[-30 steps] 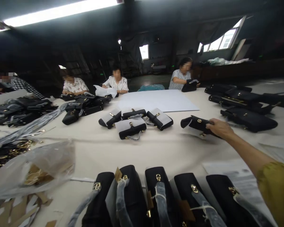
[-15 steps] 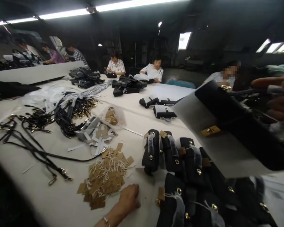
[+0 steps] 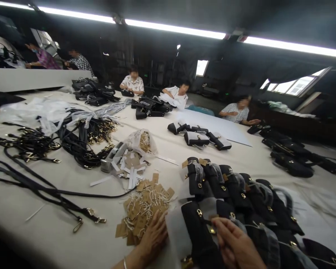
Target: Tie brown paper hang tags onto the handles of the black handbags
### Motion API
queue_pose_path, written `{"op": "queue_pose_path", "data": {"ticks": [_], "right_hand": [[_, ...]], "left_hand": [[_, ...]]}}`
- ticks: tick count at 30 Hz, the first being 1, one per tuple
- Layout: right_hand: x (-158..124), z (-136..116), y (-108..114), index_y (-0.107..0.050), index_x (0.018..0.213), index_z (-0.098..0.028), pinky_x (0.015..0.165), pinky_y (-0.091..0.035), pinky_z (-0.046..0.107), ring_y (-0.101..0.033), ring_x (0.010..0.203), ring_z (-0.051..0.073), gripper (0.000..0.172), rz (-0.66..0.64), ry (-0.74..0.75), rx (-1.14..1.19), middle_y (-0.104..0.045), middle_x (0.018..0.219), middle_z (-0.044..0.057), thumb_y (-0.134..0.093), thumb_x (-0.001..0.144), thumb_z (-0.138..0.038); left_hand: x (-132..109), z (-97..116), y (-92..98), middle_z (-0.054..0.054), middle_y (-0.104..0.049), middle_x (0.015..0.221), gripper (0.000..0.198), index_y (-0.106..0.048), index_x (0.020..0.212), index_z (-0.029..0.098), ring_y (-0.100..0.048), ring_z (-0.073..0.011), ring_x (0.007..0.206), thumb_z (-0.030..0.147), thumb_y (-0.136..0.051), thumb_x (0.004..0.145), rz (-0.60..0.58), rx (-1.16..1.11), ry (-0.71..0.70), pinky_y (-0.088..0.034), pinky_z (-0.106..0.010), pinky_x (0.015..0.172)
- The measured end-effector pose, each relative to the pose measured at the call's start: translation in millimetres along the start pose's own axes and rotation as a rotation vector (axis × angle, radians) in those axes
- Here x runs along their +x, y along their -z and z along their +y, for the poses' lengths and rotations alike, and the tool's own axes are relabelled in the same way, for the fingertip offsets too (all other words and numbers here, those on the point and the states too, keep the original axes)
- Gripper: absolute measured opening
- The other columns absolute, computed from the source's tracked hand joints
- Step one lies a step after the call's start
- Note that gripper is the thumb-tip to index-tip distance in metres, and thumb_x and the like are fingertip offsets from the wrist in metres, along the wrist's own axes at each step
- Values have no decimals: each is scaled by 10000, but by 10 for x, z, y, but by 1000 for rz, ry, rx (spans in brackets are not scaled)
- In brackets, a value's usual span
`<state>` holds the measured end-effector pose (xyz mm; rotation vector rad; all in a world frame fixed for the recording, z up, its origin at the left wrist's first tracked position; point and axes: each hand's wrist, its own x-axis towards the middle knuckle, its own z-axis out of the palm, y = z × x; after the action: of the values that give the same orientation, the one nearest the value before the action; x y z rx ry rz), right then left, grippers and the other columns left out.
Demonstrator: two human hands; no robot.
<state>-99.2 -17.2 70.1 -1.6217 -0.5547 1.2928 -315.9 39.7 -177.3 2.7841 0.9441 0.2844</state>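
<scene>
A small black handbag [image 3: 197, 231] with gold fittings and a white sheet on its left side stands at the table's front. My right hand [image 3: 238, 243] is closed at its right side, the fingertips pinched by a gold clasp; some fingers are hidden. To the left, my left hand [image 3: 154, 235] lies with fingers stretched out at the lower right edge of a pile of brown paper tags [image 3: 145, 203] with white strings. It seems to hold nothing. Rows of similar black handbags [image 3: 236, 192], several with tags and wrapped handles, stand right beside and behind the held one.
Black straps [image 3: 53, 190] with gold clips spread over the left of the table. White paper strips [image 3: 133, 175] and a plastic bag of tags [image 3: 144, 142] lie beyond the tag pile. More black bags [image 3: 291, 157] lie at the right. Several people sit across the table.
My right hand has brought the handbag down from the raised right side to the front of the table. My left hand has moved onto the tag pile's edge, its fingers now spread. The view has turned right.
</scene>
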Motion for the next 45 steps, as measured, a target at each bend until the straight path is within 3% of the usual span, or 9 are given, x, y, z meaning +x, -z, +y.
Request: {"op": "queue_pose_path", "data": {"ticks": [5,9,14,19,23,29,35,40,45], "right_hand": [[257,698,-126,-625,829,-194,311,-219,144,-321,289,30,574,156,85,-43,-489,464,-81,-788,553,-670],[383,757,-70,-639,863,-184,343,-236,179,-341,341,48,601,270,156,-47,-505,510,-66,-771,571,-692],[488,775,-124,-625,918,-183,375,-217,200,-320,389,56,565,258,178,-127,-496,569,-67,-692,689,-696],[487,753,-175,-567,1154,-203,401,-353,264,-437,425,116,626,214,186,-364,-555,651,-47,-484,827,-730],[395,627,-10,-505,1304,-217,663,-540,398,-656,662,233,714,238,132,-647,-686,808,26,-440,826,-744],[100,506,69,-563,1291,-258,855,-557,461,-679,965,313,627,472,465,-827,-695,1152,99,-540,808,-657],[-69,519,-453,-684,1127,-311,861,-564,326,-694,971,246,271,137,643,-696,-732,1076,47,-574,912,-434],[212,512,-1046,-716,1042,-244,849,-551,345,-681,956,258,314,-112,354,-400,-733,1024,73,-621,868,-487],[453,392,-1492,-699,1112,-192,741,-547,327,-666,864,237,446,-237,235,-157,-722,1020,76,-763,734,-419]], "left_hand": [[155,-356,61,-91,-439,1526,459,-445,1416,270,-298,-293,1459,222,-486,961,-55,-46,-21,-188,-563,1200],[171,-770,214,-87,-437,1529,458,-443,1418,284,-297,-304,1459,241,-492,965,-95,-71,51,-179,-603,1189],[30,-1196,499,-81,-432,1532,450,-479,1386,276,-281,-290,1466,251,-555,943,-143,-101,94,-151,-578,1199],[60,-1070,692,-84,-648,1256,233,-618,1154,201,-479,-255,1314,214,-593,923,-135,-123,208,-211,-484,1190],[306,-885,710,-124,-672,1067,175,-632,1049,118,-575,-293,1118,138,-623,875,-125,-129,382,-359,-490,1064],[529,-916,784,-56,-654,952,39,-627,894,142,-573,-256,1050,172,-603,883,-123,-308,545,-368,-491,1014],[389,-961,1241,-40,-599,823,148,-512,779,186,-557,-204,839,247,-457,902,-8,-745,607,-432,-348,812],[237,-827,1769,1,-583,747,312,-463,800,205,-544,-139,653,497,-467,907,53,-1145,576,-436,-249,631],[192,-686,2081,1,-616,708,344,-535,741,177,-569,-139,673,472,-709,773,123,-1454,582,-439,-235,658]]}}
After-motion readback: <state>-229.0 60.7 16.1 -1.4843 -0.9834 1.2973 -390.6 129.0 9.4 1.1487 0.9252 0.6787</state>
